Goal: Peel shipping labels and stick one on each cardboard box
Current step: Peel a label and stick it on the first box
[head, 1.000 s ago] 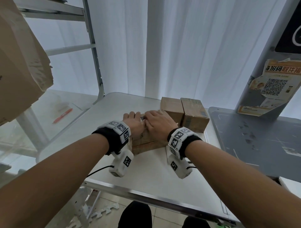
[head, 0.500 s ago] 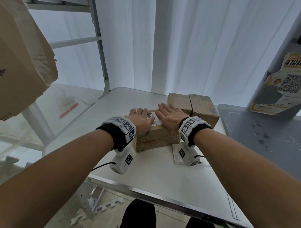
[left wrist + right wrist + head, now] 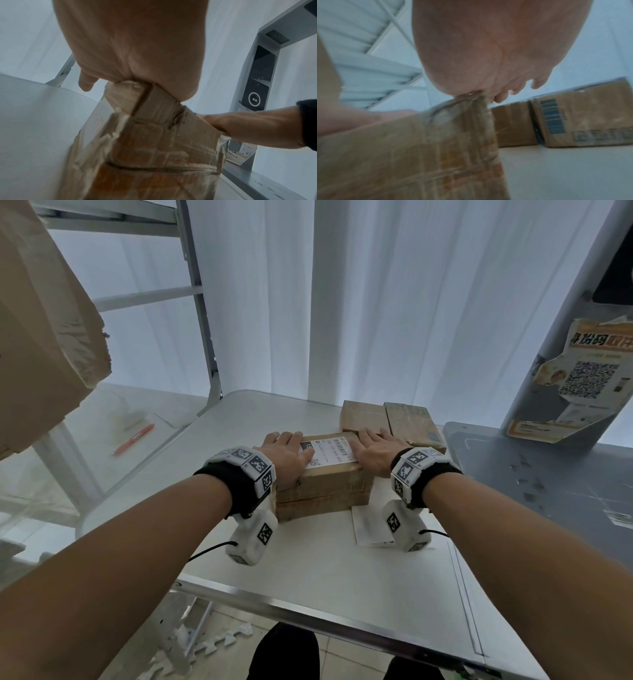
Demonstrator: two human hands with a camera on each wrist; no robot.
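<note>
A flat cardboard box [image 3: 325, 489] lies in the middle of the white table [image 3: 308, 570], with a white shipping label [image 3: 330, 453] on its top. My left hand [image 3: 286, 455] lies flat on the box's left end, thumb on the label's left edge. My right hand [image 3: 378, 451] presses flat on the label's right edge, fingers straight. The wrist views show each palm [image 3: 137, 47] [image 3: 488, 47] bearing down on the box's taped corners [image 3: 154, 135] [image 3: 419, 148]. Two more cardboard boxes [image 3: 363, 417] [image 3: 412, 424] stand side by side just behind.
A white backing sheet [image 3: 368, 523] lies on the table by my right wrist. A grey machine platform [image 3: 548, 481] with a QR poster [image 3: 582, 381] borders the right. A metal shelf with a red pen [image 3: 133, 440] and a big cardboard box [image 3: 41, 330] is left.
Both hands have slid apart across the top of the box, left hand leftward and right hand rightward. The label between them is now uncovered.
</note>
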